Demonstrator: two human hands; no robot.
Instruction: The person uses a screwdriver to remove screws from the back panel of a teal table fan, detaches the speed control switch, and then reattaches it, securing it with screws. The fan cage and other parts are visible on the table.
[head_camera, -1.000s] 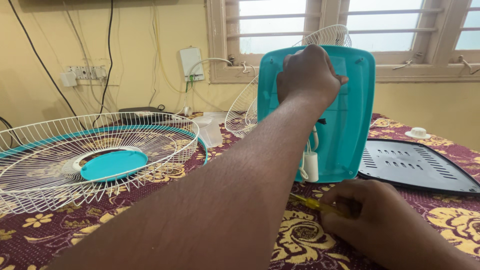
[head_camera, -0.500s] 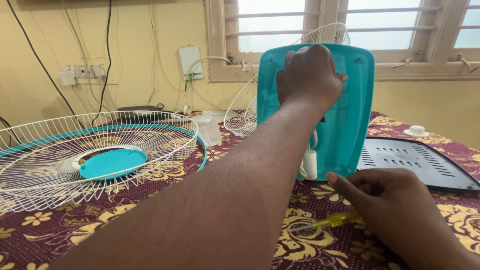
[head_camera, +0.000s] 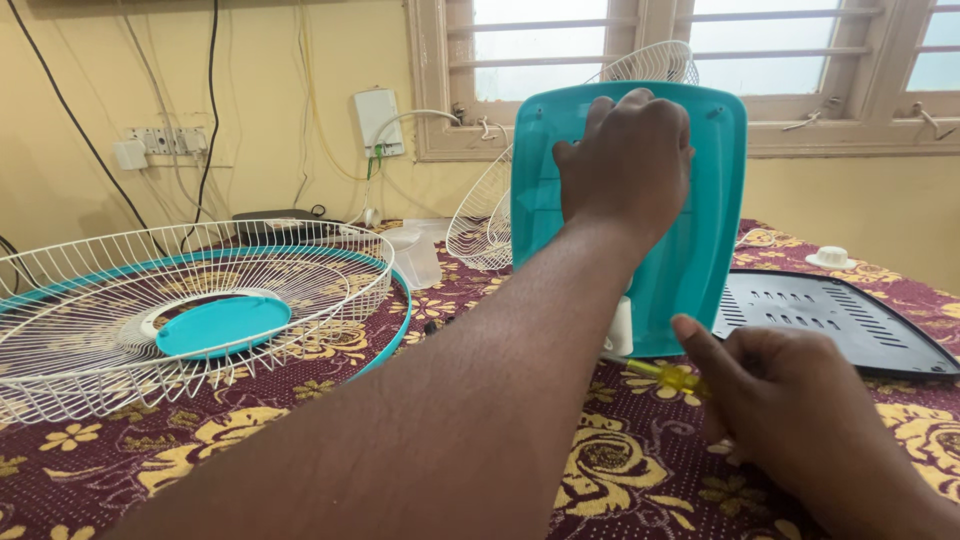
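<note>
On the counter (head_camera: 300, 440) seen from the head camera, one teal fan base (head_camera: 700, 250) stands on edge, steadied by the left hand (head_camera: 628, 150), its grip clamped over the top. The right hand (head_camera: 800, 420) closes around one yellow screwdriver (head_camera: 665, 375), tip toward the base's lower edge. Two white wire guards show: one lying flat (head_camera: 150, 310), another behind (head_camera: 480, 225). One dark cover plate (head_camera: 830, 315) lies alongside.

Our left hand (head_camera: 628, 150) covers the upper middle of the teal fan base (head_camera: 700, 240), so we can't see what's under the palm. Screwdriver (head_camera: 668, 377): only a bit of yellow handle shows, tip hid behind our forearm, rest inside the right hand (head_camera: 800, 420). White guard (head_camera: 190, 310) cut off at left edge; rear guard (head_camera: 490, 225) mostly behind the base.
</note>
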